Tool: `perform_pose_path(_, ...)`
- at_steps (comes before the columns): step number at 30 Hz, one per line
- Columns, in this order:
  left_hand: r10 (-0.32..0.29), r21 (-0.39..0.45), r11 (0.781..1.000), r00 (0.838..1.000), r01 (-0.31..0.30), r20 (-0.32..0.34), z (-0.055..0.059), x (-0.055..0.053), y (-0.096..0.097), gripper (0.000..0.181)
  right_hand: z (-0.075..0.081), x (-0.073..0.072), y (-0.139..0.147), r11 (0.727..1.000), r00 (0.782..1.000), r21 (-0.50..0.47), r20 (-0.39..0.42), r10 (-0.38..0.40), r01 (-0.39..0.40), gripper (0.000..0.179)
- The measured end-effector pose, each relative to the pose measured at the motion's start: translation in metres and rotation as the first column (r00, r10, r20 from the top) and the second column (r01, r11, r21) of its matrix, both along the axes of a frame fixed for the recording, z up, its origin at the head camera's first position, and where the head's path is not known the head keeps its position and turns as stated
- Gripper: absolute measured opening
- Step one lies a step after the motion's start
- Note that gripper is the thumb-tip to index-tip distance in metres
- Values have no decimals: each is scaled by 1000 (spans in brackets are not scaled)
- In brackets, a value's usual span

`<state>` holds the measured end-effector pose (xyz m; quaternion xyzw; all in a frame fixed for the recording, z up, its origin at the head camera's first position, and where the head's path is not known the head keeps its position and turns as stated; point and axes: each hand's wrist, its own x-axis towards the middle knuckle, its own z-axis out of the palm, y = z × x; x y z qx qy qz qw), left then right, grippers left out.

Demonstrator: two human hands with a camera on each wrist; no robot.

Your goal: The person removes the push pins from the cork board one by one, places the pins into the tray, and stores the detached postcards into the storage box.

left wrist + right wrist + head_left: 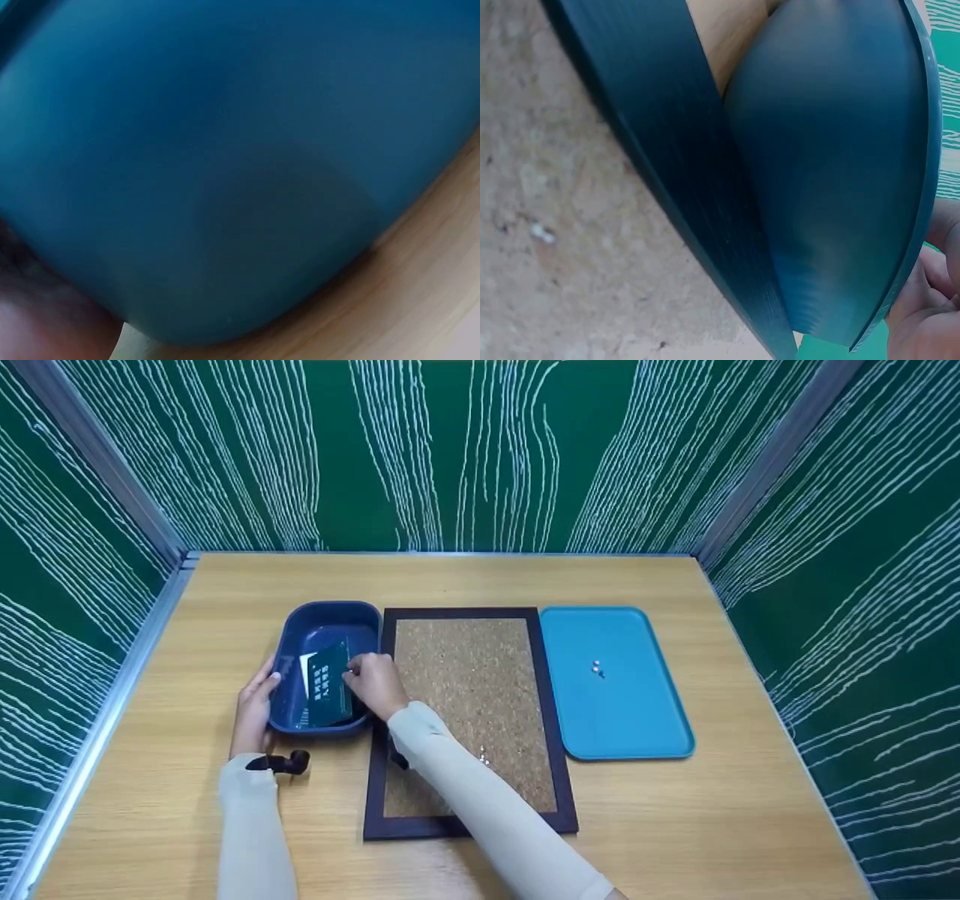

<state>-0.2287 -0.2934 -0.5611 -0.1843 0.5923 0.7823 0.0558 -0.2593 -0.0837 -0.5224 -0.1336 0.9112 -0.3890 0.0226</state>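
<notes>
A deep blue basin (322, 613) stands at the left of the table. Inside it lies a dark green card (330, 690) with white characters, and a white piece shows along its left edge. My right hand (377, 684) reaches over the basin's right rim, its fingers curled and pinching at the card's right edge; its fingertips are partly hidden. In the right wrist view, the right hand's fingers (926, 315) are bent beside the basin's rim. My left hand (255, 706) touches the outside of the basin's left wall, thumb near the rim. The blue wall (225, 150) fills the left wrist view.
A dark-framed cork board (472, 675) lies right of the basin, close against it, with a few small shiny bits (484, 755) on it. Beyond stands a turquoise tray (630, 705) holding several tiny pieces (597, 667). Green walls (502, 457) with white lines enclose the table.
</notes>
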Motion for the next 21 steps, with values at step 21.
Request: perform_pose_path(21, -32, -110, 993, 999, 32, 6, 3, -1, 0, 49, -1, -11, 10, 890, 957, -456, 262, 122, 12, 20)
